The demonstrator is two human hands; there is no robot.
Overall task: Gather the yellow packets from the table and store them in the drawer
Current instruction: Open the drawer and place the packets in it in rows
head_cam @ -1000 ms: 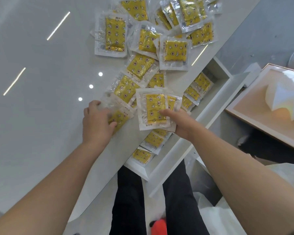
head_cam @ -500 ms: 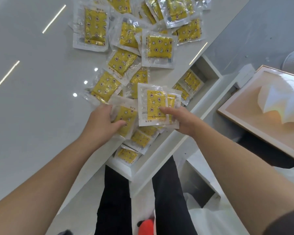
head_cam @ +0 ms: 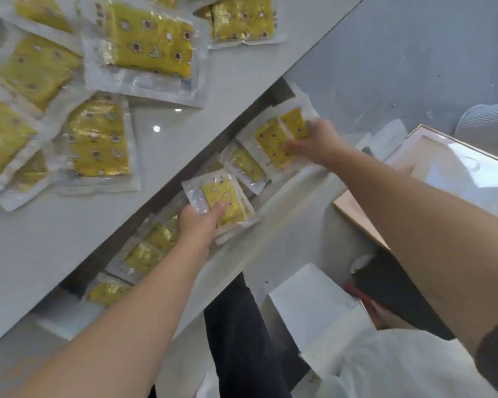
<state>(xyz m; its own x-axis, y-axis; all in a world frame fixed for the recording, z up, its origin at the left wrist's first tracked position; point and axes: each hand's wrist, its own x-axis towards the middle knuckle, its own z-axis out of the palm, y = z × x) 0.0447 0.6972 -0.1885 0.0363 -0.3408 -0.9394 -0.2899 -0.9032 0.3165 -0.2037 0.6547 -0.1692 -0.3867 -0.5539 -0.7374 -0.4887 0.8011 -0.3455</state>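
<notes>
Several yellow packets in clear wrappers, one of them (head_cam: 150, 47) large and near, lie on the white table (head_cam: 167, 139) at the upper left. Below the table's edge the white drawer (head_cam: 288, 202) stands open with several packets (head_cam: 147, 254) inside. My left hand (head_cam: 199, 222) grips a yellow packet (head_cam: 219, 196) over the middle of the drawer. My right hand (head_cam: 316, 142) holds a small stack of yellow packets (head_cam: 273, 142) over the drawer's far end. The picture is blurred by motion.
A framed picture (head_cam: 454, 173) leans on the floor at the right. White paper bags (head_cam: 311, 303) sit below it beside dark trouser legs (head_cam: 236, 334). A white ribbed object (head_cam: 489, 119) stands at the far right on the grey floor.
Both hands have carried their packets off the table edge and down over the open drawer, the right hand toward its far end. The camera has dropped closer to the table.
</notes>
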